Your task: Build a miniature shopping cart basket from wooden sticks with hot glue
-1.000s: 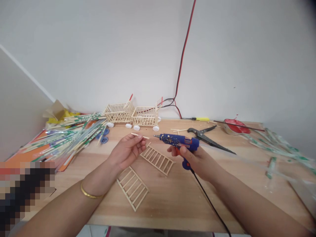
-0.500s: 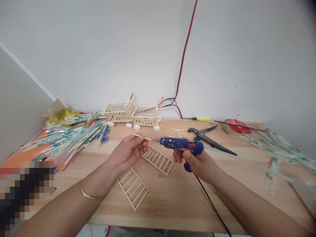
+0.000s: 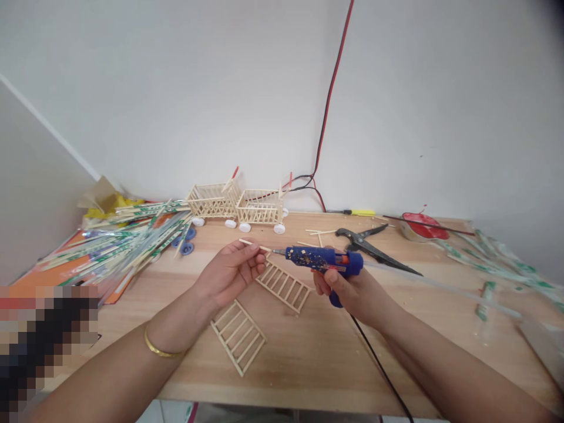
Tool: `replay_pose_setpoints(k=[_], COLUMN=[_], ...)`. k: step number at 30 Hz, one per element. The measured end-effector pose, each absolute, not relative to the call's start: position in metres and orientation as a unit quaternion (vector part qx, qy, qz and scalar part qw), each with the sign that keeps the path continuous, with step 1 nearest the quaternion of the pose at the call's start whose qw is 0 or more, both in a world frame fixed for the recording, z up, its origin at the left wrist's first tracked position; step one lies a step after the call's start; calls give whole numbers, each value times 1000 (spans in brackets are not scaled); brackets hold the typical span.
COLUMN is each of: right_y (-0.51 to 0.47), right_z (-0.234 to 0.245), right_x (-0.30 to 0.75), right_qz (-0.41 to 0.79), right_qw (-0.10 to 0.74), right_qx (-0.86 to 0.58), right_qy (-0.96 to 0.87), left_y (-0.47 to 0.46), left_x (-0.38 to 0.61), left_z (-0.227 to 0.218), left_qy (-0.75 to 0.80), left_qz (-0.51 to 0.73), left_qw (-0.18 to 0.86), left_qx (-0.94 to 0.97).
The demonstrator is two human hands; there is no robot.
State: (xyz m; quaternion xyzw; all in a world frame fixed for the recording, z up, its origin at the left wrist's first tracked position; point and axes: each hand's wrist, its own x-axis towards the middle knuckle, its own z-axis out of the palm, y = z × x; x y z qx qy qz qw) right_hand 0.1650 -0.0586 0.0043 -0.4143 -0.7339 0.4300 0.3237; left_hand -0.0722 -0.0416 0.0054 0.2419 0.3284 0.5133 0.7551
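My left hand [image 3: 233, 270] pinches a short thin wooden stick [image 3: 249, 242] between thumb and fingers. In my right hand [image 3: 348, 291] is a blue hot glue gun [image 3: 315, 258], its fingers wrapped around the handle. The gun's metal nozzle points left and is at the right end of the stick; whether they touch I cannot tell. A clear glue stick [image 3: 440, 283] sticks out of the gun's back. Below the hands lie two ladder-like stick frames, one nearer [image 3: 240, 338] and one farther [image 3: 284, 286], partly behind my left fingertips.
Two small stick carts [image 3: 259, 207] with white wheels stand by the wall. Wrapped sticks [image 3: 132, 235] and blue wheels [image 3: 187, 248] lie left. Black pliers [image 3: 374, 252], a yellow-handled tool [image 3: 362, 212] and a red dish [image 3: 425, 226] are right. The gun's black cord [image 3: 381, 367] runs off the front edge.
Hardly anything differs. Both hands keep the stick and glue gun nose to end, with only a slight shift of the left hand and stick.
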Motion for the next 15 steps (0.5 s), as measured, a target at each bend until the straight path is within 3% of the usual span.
replay_pose_setpoints(k=[15], right_y=[-59], right_z=[8], right_x=[162], right_qz=[446], right_qw=[328], right_qx=[-413], right_qy=[-723], left_y=[-42], left_x=[-73], left_z=[6], left_qy=[323], left_qz=[512], left_qw=[759], left_qx=[239])
